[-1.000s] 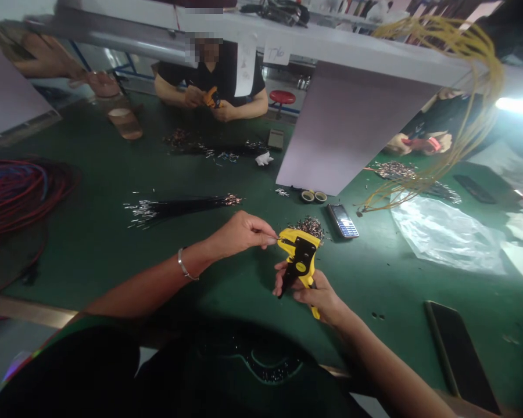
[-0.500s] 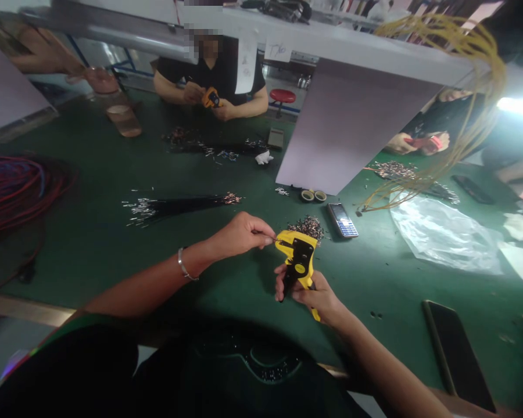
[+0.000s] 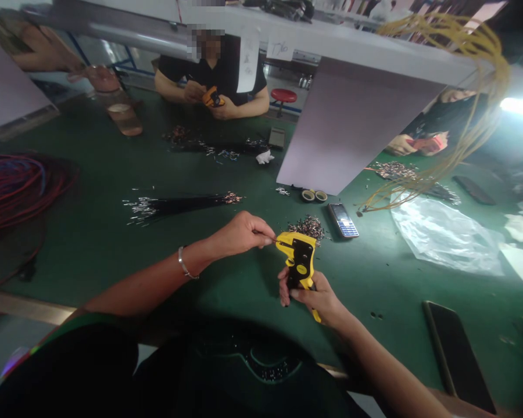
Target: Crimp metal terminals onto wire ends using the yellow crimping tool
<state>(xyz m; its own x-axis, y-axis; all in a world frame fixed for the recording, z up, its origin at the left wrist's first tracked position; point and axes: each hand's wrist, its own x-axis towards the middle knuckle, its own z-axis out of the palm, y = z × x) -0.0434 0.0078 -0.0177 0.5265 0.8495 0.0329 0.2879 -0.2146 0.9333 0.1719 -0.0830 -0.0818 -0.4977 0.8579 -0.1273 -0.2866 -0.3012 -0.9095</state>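
My right hand (image 3: 320,296) is wrapped around the handles of a yellow and black wire stripper (image 3: 301,258), held above the green table with its jaws toward my left hand. My left hand (image 3: 246,232) is closed in a pinch on a thin dark wire (image 3: 275,238), whose end runs to the stripper's jaws. How deep it sits in the jaws is too small to tell. Behind the stripper lies a heap of short stripped wire scraps (image 3: 309,225). Farther left, a bundle of black wires (image 3: 187,203) lies flat, with silvery ends on the left and coppery ends on the right.
A keypad phone (image 3: 343,220), tape rolls (image 3: 314,196) and a clear plastic bag (image 3: 444,235) lie to the right. A dark smartphone (image 3: 457,354) rests near the front edge. Red and blue cable (image 3: 13,191) is coiled at left. Across the table, a co-worker's hands (image 3: 224,109) hold an orange tool.
The fingers of my right hand have shifted slightly on the stripper's handles. My left hand and the wire stay almost in place.
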